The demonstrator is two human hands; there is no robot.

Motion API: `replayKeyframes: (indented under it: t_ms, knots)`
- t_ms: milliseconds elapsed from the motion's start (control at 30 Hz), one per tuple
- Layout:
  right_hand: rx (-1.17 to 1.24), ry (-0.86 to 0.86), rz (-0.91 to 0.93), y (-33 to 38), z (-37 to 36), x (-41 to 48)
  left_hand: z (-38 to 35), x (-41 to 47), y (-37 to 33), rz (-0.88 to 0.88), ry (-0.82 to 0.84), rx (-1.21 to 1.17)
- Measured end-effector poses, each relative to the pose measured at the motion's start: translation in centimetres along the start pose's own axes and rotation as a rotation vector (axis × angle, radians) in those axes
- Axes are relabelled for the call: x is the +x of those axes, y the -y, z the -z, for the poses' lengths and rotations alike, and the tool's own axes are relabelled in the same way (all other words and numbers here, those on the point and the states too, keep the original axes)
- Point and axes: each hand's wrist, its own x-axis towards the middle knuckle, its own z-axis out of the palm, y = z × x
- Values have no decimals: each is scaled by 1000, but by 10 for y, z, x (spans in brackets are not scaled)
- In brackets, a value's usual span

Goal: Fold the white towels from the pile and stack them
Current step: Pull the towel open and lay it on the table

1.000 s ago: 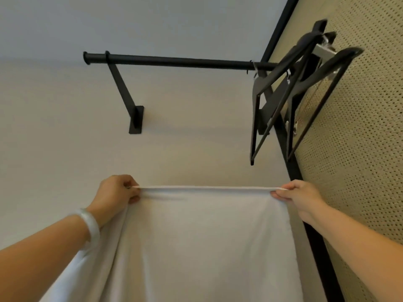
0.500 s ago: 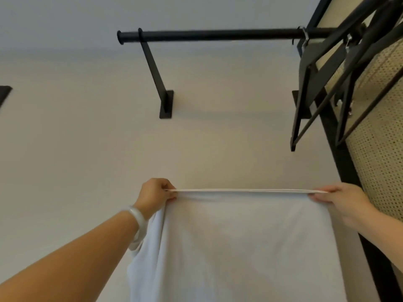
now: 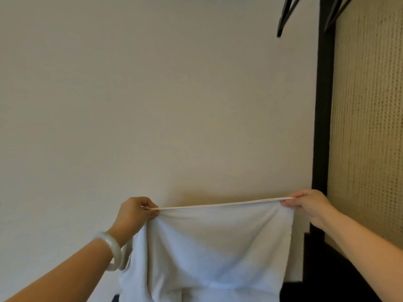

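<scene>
A white towel [image 3: 213, 243] hangs in the air in front of the wall, its top edge stretched taut between both hands. My left hand [image 3: 136, 211] pinches the top left corner, with a pale bangle on that wrist. My right hand [image 3: 307, 202] pinches the top right corner, a little higher than the left. The cloth sags and creases below the edge, and its lower part runs out of the frame. The towel pile and any stack are out of sight.
A plain cream wall [image 3: 152, 94] fills the view. A black upright post [image 3: 323, 105] and a woven rattan panel [image 3: 368, 127] stand at the right. Tips of black hangers [image 3: 285, 16] poke in at the top right.
The view has tilted down, so the black rail has left the frame and only hanger tips show. Both hands still hold the towel's top edge, which now slopes up to the right with more slack below.
</scene>
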Motion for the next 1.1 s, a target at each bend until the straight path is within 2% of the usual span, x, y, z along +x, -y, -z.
replayKeyframes:
  t_ms: [133,233,367,467,600,700,800,933,1033,1100]
  knots:
    - [83,57,-126,-60,10,-14,-21,-51,40,50,15,9]
    - [60,89,-216,-110,14,-39,-37,-93,69,101,51,23]
    - [-70,18,-180,-162,13,-104,-51,-156,101,189,58,18]
    - [-139,4,-111,-195,25,-169,-51,-215,119,157,17,33]
    - [-223,104,-238,-244,57,-252,-51,-302,153,59,108,98]
    - [-376,125,-293,-273,70,-293,-55,-358,175,65,242,169]
    - [-554,168,-227,-291,71,-323,-60,-396,187,21,326,186]
    - [-920,125,1,-306,73,-341,-67,-420,184,-85,302,267]
    - [-1187,159,2,-299,68,-346,-64,-428,176,-182,242,405]
    - [-1252,166,49,-294,55,-353,-61,-427,170,-219,263,509]
